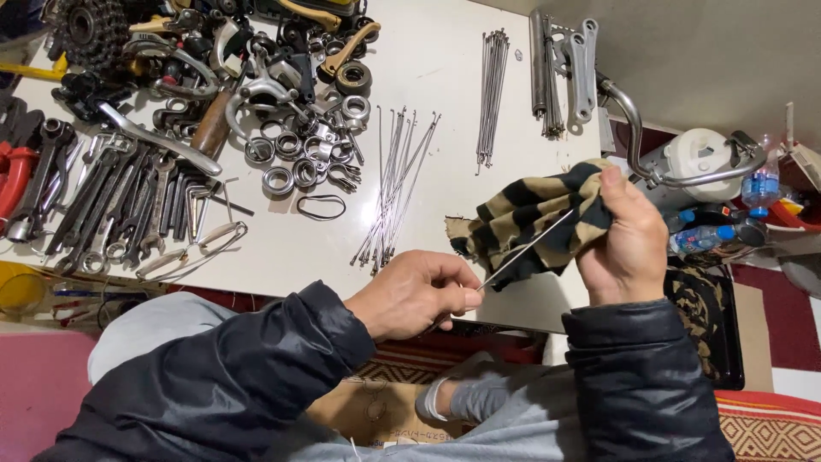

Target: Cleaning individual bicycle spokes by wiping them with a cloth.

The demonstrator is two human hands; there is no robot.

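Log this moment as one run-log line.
left hand: pinches spoke | right hand: wraps striped rag around it | table: loose spokes

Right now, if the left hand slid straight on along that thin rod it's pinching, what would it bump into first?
Probably the striped cloth that the right hand grips around the spoke; the left hand points along it toward that bundle.

We note a thin bare-metal spoke, dull grey, pinched in the left hand. The right hand grips a soft, matt striped cloth, frayed at the edge. Loose spokes look like shiny steel. The table is smooth and white, faintly glossy. The wrenches are dark, worn metal. Jacket sleeves look slick, slightly shiny.
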